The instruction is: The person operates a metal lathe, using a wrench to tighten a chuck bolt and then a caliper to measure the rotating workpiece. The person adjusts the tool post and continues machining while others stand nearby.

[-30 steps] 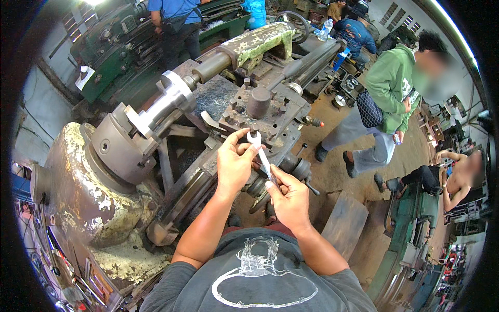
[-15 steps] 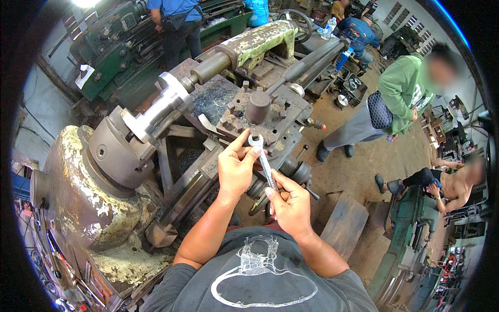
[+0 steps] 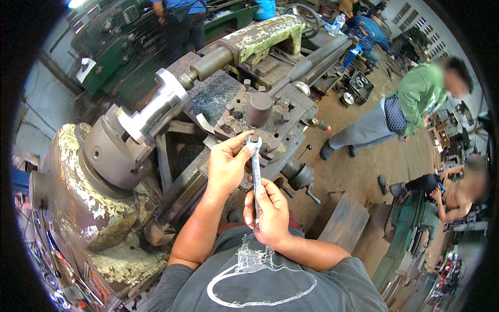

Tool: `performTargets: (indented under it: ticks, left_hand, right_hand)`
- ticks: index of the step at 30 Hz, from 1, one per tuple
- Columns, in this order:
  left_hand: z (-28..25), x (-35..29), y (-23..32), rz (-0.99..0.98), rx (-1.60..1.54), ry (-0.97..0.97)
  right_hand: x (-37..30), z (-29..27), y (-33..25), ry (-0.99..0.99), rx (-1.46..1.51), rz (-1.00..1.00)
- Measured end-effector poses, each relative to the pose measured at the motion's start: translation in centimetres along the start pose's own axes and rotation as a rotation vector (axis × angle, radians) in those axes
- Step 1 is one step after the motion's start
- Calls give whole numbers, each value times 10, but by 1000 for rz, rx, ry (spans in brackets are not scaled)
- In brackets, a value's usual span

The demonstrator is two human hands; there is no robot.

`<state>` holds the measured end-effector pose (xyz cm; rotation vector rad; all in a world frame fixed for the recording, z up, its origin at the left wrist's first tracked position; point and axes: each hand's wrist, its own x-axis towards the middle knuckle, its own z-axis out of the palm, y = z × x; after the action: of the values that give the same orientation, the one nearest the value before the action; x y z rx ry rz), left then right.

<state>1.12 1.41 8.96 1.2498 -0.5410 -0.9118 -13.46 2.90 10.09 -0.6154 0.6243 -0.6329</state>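
A silver open-ended spanner stands nearly upright between both hands, in front of my chest. My left hand pinches its upper jaw end with thumb and fingers. My right hand is wrapped around the lower part of its shank. Just beyond the hands is an old lathe's tool post and carriage, with a dark round post and several square-headed bolts. A shiny metal workpiece sits in the lathe chuck to the left.
The rusty, paint-flaked headstock fills the left. A person in a green top stands on the brown floor at right; another crouches at the far right. Someone in blue works at a green machine behind.
The spanner has been raised from tilted to nearly upright. My left hand slid up to its jaw end, and my right hand now grips lower on the shank. The person in green stepped right.
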Motion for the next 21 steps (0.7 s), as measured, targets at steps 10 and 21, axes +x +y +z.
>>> performTargets:
  ticks: [10, 21]
  left_hand:
    - [6, -20, -3, 0, 43, 188]
    - [-3, -42, -6, -377, -549, -269]
  right_hand:
    - [20, -1, -27, -170, 17, 779]
    - [18, 5, -25, -205, 187, 778]
